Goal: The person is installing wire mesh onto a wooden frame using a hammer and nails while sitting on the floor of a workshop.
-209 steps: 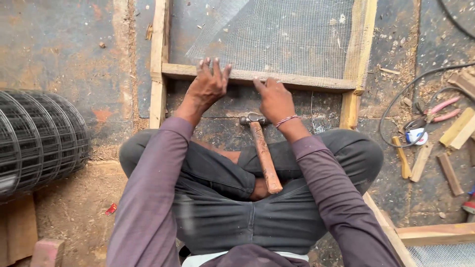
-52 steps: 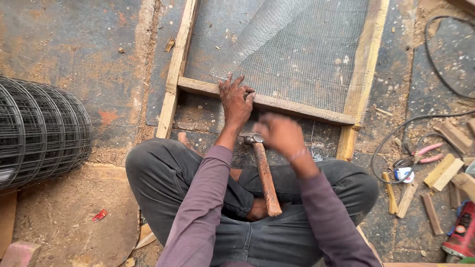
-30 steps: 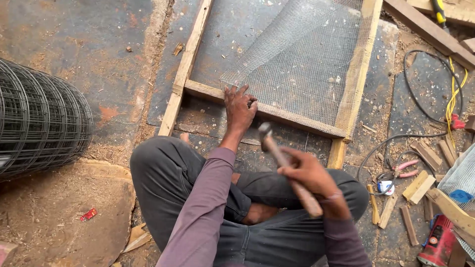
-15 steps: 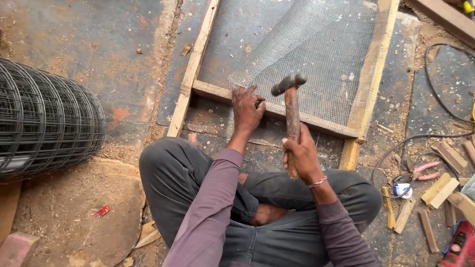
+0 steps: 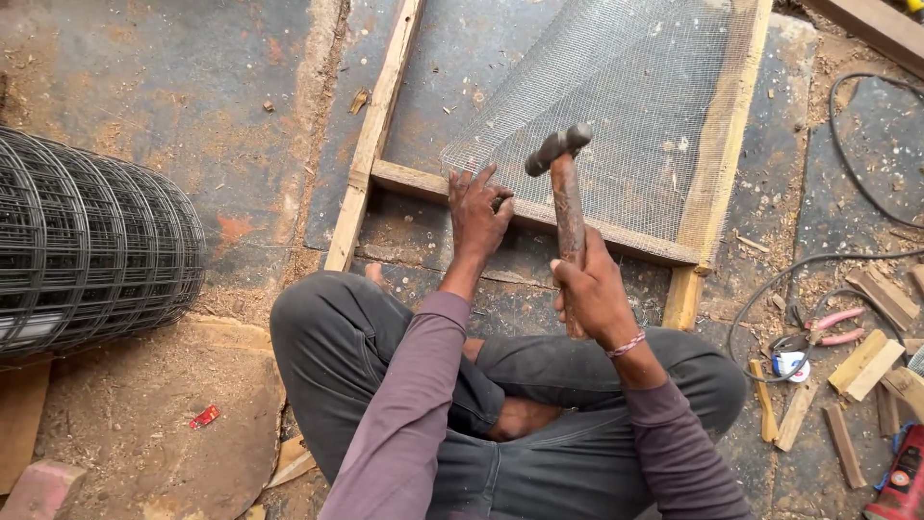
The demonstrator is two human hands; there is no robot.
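A wooden frame (image 5: pixel 375 135) lies on the ground with fine wire mesh (image 5: pixel 626 106) spread over it. My left hand (image 5: pixel 478 210) presses flat on the frame's near crossbar (image 5: pixel 404 180), at the mesh's loose corner. My right hand (image 5: pixel 592 289) grips the wooden handle of a hammer (image 5: pixel 566 197). The hammer is raised, its metal head hovering above the mesh just right of my left hand. I sit cross-legged in dark trousers and purple sleeves right behind the crossbar.
A large roll of black welded wire mesh (image 5: pixel 87 250) lies at the left. Wood offcuts (image 5: pixel 866 361), pink-handled pliers (image 5: pixel 830 325), a tape measure (image 5: pixel 791 365), a black cable (image 5: pixel 847 154) and a red power tool (image 5: pixel 903 480) sit at the right.
My right hand picked the hammer up from my lap and swung it up over the crossbar. My left hand stayed pressed on the crossbar.
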